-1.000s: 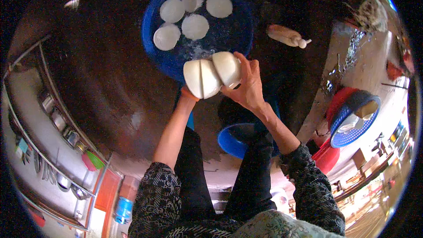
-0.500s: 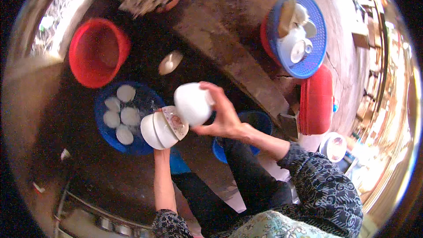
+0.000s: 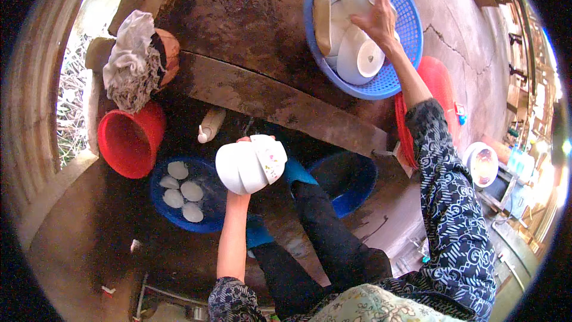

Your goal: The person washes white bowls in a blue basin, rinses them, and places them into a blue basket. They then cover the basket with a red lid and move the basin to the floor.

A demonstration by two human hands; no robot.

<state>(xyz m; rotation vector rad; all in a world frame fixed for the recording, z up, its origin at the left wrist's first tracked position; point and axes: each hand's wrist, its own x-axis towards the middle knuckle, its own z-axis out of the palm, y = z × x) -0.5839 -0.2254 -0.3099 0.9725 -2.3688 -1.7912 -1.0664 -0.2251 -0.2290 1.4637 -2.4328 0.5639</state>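
Observation:
My left hand [image 3: 238, 198] is closed round a stack of white bowls [image 3: 244, 166] held tilted over the tubs; the bowls cover most of its fingers, and the outer one bears a floral print. At upper right, my right hand [image 3: 380, 22] reaches into a blue perforated basket [image 3: 411, 18], its thumb and fingers round a white bowl [image 3: 353, 0]. Beside that bowl, another white bowl [image 3: 359, 59] lies upside down, and a long tan piece [image 3: 322, 19] leans along the basket's left side.
A blue tub [image 3: 205, 220] with several white dishes in water sits at left, another blue tub [image 3: 357, 188] near my knees. Around them are a red bucket [image 3: 128, 149], a bottle [image 3: 211, 124], a cloth [image 3: 132, 53] over a pot and a concrete ledge [image 3: 268, 104]. Red plastic [image 3: 438, 83] adjoins the basket.
My right hand has carried a white bowl from beside the stack up and right into the blue basket. My left hand still holds the stack. The view has shifted.

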